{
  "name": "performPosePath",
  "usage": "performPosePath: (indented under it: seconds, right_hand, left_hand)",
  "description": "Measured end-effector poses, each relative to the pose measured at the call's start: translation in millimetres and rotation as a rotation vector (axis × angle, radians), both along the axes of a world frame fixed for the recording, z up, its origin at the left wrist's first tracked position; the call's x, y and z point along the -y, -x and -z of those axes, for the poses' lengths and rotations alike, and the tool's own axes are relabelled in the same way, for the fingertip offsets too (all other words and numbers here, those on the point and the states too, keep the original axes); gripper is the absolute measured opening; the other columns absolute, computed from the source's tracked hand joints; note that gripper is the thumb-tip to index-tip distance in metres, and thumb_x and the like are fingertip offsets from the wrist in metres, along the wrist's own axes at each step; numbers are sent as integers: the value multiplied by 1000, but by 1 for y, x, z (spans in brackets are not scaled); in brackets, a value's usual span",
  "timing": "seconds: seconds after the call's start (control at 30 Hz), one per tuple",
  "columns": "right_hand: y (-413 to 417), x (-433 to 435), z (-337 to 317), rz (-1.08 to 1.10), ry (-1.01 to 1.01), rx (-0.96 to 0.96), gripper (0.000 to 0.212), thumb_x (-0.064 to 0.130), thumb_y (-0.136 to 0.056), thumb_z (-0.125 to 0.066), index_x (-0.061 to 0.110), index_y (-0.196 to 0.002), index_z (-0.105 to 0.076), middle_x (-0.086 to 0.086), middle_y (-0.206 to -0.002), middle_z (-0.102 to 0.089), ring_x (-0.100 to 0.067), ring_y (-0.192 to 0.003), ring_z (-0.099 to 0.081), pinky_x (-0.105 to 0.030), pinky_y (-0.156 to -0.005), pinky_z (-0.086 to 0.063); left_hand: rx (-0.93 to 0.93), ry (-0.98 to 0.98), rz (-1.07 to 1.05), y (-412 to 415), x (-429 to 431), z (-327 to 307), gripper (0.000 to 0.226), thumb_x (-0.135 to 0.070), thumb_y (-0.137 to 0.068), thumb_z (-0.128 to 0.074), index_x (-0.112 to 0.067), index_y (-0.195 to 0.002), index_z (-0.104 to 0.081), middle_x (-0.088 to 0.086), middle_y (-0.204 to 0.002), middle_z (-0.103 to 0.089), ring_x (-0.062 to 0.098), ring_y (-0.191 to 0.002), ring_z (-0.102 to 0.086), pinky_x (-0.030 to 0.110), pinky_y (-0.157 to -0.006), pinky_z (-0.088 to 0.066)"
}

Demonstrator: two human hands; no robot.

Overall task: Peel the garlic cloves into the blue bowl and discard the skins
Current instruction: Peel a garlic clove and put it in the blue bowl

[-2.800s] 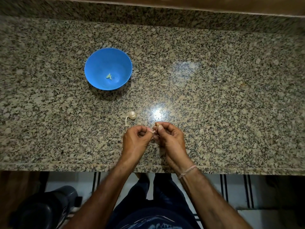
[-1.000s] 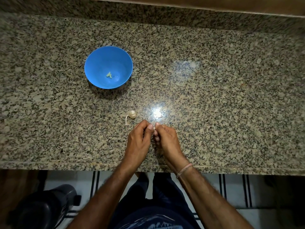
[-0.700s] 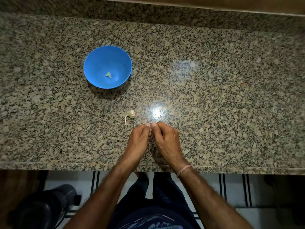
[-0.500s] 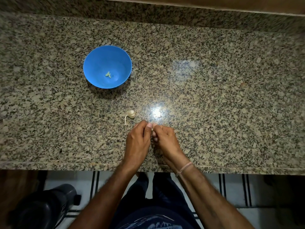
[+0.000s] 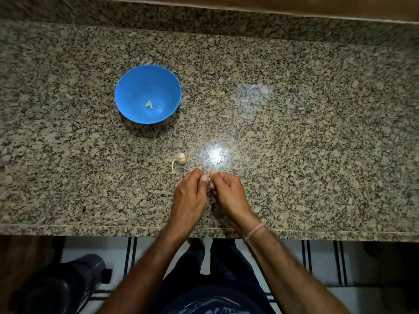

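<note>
Both left hand (image 5: 189,196) and right hand (image 5: 227,193) pinch one garlic clove (image 5: 209,179), each grip closed.

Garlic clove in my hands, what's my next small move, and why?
Probably pull the skin off the clove: left hand and right hand both pinch it above the counter, and the bowl with peeled pieces lies well away.
</note>
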State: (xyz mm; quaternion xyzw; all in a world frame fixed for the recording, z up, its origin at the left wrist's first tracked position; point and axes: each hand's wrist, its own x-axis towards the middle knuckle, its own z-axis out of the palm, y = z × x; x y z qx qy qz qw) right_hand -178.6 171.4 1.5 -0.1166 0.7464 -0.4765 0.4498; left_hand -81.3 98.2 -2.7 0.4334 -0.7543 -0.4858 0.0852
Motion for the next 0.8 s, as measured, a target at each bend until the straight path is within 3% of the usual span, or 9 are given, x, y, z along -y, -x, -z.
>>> performPosePath:
  seconds: [0.1, 0.2, 0.3, 0.37, 0.5, 0.67, 0.8]
  right_hand:
    - [0, -2, 1, -127, 84, -283, 40, 31, -109, -53, 21, -70, -55, 8, -61, -46, -2, -52, -37, -15, -49, -33]
    - [2, -4, 4, -187, 125, -408, 37, 25, -109, -55, 21, -72, -54, 10, -61, -44, -4, -51, -39, -16, -48, -33]
    - [4, -4, 8, -156, 109, -348, 36, 30, -107, -59, 14, -74, -59, 8, -63, -50, -3, -55, -41, -17, -53, -38]
    - [6, -6, 10, -126, 83, -279, 31, 35, -103, -63, 14, -80, -65, 4, -71, -61, -8, -61, -52, -16, -60, -46]
    - [7, -9, 11, -75, 108, -186, 13, 29, -98, -71, 17, -94, -72, -1, -90, -73, -15, -85, -70, -22, -76, -58]
    - [9, -8, 13, -51, 142, -205, 9, 26, -96, -74, 17, -95, -75, 2, -92, -75, -15, -90, -72, -36, -85, -62]
    - [10, -7, 12, 12, 129, -175, 10, 23, -96, -74, 16, -90, -75, 0, -88, -75, -18, -86, -73, -39, -82, -64]
  left_hand:
    - [-7, -98, -26, 1, 4, -1, 28, -28, -111, -42, -19, -87, -52, -5, -71, -48, 3, -60, -38, 16, -55, -35]
    - [-5, -160, -29, 0, 6, 0, 32, -32, -111, -41, -20, -85, -54, -1, -70, -50, 8, -60, -38, 22, -54, -33]
    - [15, 13, -9, -2, 6, 1, 30, -33, -111, -44, -19, -87, -56, -6, -69, -48, 7, -59, -38, 17, -53, -33]
    - [36, 104, -11, -2, 8, 0, 26, -32, -110, -47, -18, -90, -56, -10, -73, -50, 4, -62, -42, 15, -55, -34]
    - [54, 146, -44, -4, 11, -2, 22, -32, -109, -50, -18, -93, -58, -12, -76, -51, 1, -67, -45, 14, -57, -34]
    - [33, 50, -107, -3, 10, -7, 21, -30, -108, -53, -17, -94, -61, -9, -75, -55, 0, -64, -46, 8, -57, -39]
    - [-23, -209, -259, -4, 11, -5, 28, -37, -107, -53, -14, -97, -65, 7, -81, -66, 9, -66, -54, 11, -53, -41]
